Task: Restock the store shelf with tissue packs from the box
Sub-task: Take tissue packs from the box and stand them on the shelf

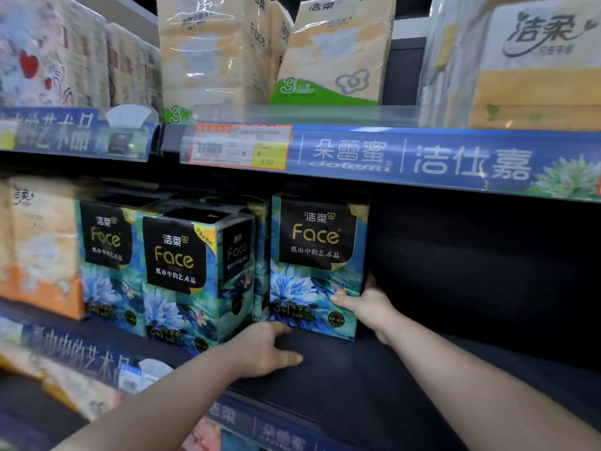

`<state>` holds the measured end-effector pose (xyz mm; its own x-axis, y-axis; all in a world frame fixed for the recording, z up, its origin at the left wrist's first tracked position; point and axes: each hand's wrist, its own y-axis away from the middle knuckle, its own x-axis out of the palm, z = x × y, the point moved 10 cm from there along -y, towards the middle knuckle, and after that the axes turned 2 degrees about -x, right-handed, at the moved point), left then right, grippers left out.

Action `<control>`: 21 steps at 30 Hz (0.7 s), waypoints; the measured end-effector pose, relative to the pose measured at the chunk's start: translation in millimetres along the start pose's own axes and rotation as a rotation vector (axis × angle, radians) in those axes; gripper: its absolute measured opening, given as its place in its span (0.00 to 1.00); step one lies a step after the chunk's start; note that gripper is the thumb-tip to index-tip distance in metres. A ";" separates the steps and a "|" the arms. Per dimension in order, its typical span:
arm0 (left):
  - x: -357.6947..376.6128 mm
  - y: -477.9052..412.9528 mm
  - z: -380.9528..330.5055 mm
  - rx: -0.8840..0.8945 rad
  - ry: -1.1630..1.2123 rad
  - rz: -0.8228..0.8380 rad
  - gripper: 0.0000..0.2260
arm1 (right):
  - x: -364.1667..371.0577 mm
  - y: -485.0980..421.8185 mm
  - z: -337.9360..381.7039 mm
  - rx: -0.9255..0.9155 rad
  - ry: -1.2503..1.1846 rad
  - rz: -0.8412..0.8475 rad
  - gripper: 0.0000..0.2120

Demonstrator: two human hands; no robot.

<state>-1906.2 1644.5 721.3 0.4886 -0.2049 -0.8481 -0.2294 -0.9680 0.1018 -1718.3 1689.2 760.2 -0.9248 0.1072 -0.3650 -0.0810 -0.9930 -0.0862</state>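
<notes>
A blue-green "Face" tissue pack (317, 265) stands upright on the dark middle shelf (374, 379). My right hand (367, 305) grips its lower right corner, thumb across the front and fingers behind the right side. My left hand (263, 348) lies in front of the pack's lower left corner with fingers loosely extended, close to the pack; contact is unclear. Two more "Face" packs (182, 275) stand just to the left in the same row. The box is out of view.
Right of the held pack the shelf is dark and bare. Orange and cream tissue packs (42, 249) fill the far left. The upper shelf carries beige packs (331, 50) behind a blue price rail (422, 157). A lower rail (276, 431) runs beneath my arms.
</notes>
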 end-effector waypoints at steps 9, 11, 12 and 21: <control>6.7 -0.9 4.0 0.046 -0.220 0.020 0.27 | 6.3 0.4 0.6 0.067 -0.046 0.049 0.19; 9.0 -1.3 5.0 0.051 -0.231 0.024 0.27 | 5.9 1.6 0.8 0.069 -0.034 0.035 0.16; 9.5 -1.7 5.3 0.053 -0.234 0.023 0.27 | 5.8 1.5 0.6 0.069 -0.030 0.021 0.16; 10.9 0.0 5.0 0.097 -0.285 0.021 0.26 | 5.7 4.3 5.3 0.060 0.104 -0.001 0.20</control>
<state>-1905.0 1643.0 709.4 0.2303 -0.1627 -0.9594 -0.3228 -0.9429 0.0824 -1725.9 1685.3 762.7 -0.8816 0.1102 -0.4590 -0.1074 -0.9937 -0.0322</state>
